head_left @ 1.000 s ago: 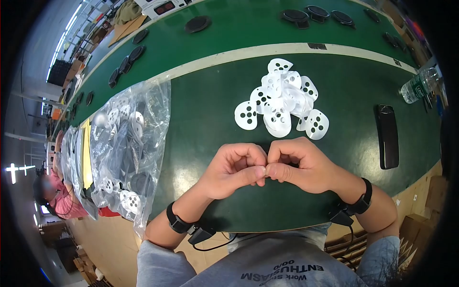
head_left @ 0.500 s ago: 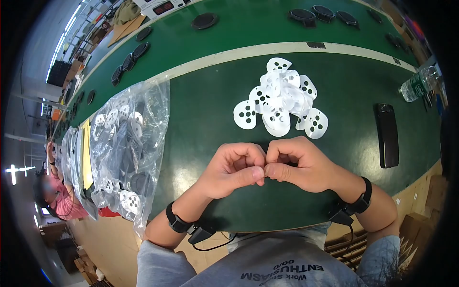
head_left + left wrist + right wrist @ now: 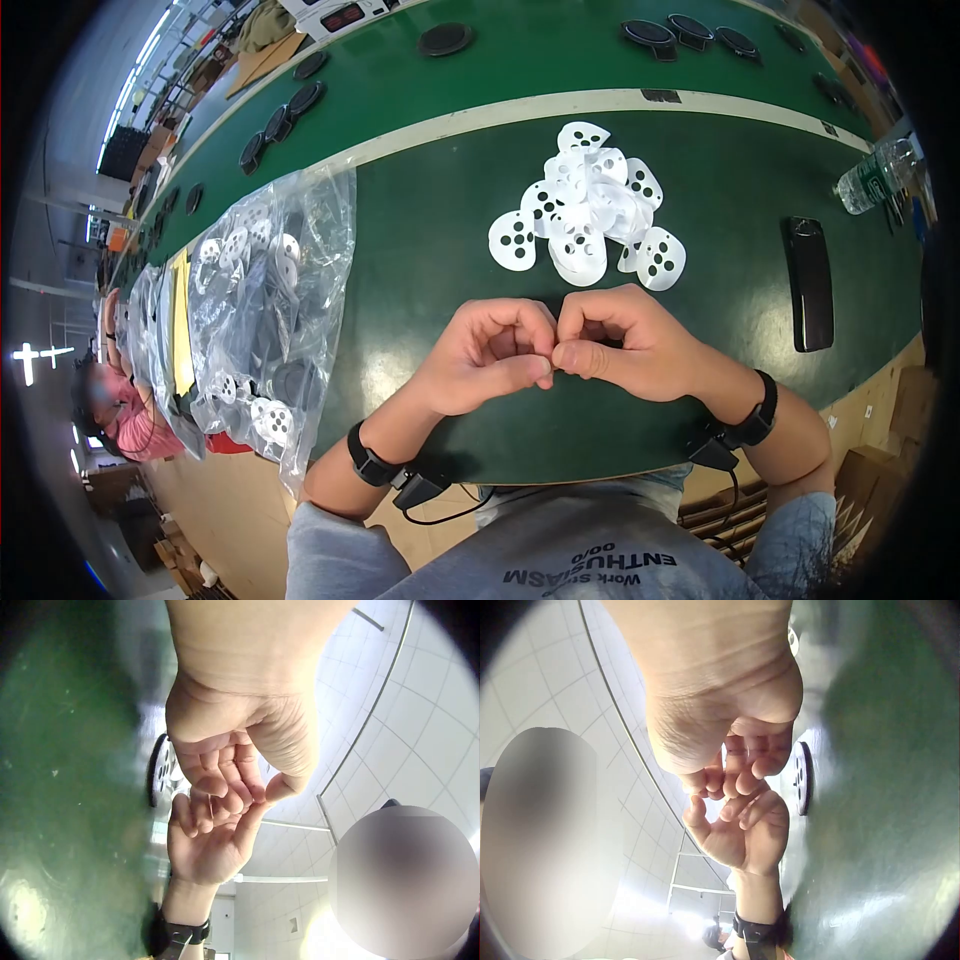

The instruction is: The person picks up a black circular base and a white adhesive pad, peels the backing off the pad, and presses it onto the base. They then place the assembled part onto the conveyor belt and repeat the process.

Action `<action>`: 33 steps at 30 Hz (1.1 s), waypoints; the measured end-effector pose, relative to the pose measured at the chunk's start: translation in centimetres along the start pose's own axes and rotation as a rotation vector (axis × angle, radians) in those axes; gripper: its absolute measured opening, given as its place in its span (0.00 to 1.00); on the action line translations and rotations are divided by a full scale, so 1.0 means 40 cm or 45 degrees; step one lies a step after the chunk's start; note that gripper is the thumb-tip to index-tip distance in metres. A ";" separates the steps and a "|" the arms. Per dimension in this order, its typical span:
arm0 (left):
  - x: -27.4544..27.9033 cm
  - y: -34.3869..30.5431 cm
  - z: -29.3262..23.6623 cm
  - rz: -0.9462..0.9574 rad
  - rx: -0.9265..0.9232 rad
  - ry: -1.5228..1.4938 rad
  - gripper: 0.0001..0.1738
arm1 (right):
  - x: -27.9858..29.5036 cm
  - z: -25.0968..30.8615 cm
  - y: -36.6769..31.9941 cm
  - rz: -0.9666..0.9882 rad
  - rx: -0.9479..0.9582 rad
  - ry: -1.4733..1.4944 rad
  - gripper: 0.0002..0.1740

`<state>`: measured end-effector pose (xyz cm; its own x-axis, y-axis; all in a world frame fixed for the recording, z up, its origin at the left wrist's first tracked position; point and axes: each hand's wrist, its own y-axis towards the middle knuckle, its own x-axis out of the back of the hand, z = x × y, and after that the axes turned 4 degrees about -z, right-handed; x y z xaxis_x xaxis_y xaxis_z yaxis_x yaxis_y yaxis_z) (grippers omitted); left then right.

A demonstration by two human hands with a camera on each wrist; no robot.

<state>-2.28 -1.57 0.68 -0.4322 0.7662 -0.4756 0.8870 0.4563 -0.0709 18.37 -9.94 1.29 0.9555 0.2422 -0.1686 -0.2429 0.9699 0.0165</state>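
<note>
Green matting on the counter, with both hands brought together low over its near edge, close to the body, presumably to keep fine work right under the eyes. Left hand and right hand set knuckle to knuckle, fingers curled in tight, thumb tips almost meeting and nipping a small pale piece between them. Too small to name with any confidence, perhaps a film or a tab. From both wrist views, the same picture: fingers of each hand hooked toward the other, barely any gap, nothing else held. Just beyond the knuckles, a loose pile of white perforated discs, overlapping one another, near enough to pick from without leaning. Off to the left, a clear plastic bag holding more white discs and some dark parts, lying beside the work spot like stock within reach. Off to the right, well apart from the hands, a black phone lying flat and a water bottle near the edge, both parked out of the way. Farther back, past a pale stripe, black round parts spaced along the green belt.
</note>
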 end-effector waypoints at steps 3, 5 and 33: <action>0.000 -0.002 0.005 -0.006 -0.003 0.019 0.04 | 0.000 -0.004 -0.001 0.000 0.022 -0.018 0.13; -0.001 -0.003 0.003 -0.013 -0.003 0.030 0.04 | 0.000 -0.002 -0.001 -0.001 -0.006 -0.016 0.13; 0.024 0.012 -0.028 -0.662 -0.095 -0.152 0.08 | -0.007 0.033 -0.001 -0.316 0.215 -0.691 0.06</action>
<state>-2.43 -0.11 1.17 -0.7857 0.3760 -0.4912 0.5452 0.7960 -0.2628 18.33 -10.00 2.64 0.9397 -0.0558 0.3373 -0.0153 0.9787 0.2045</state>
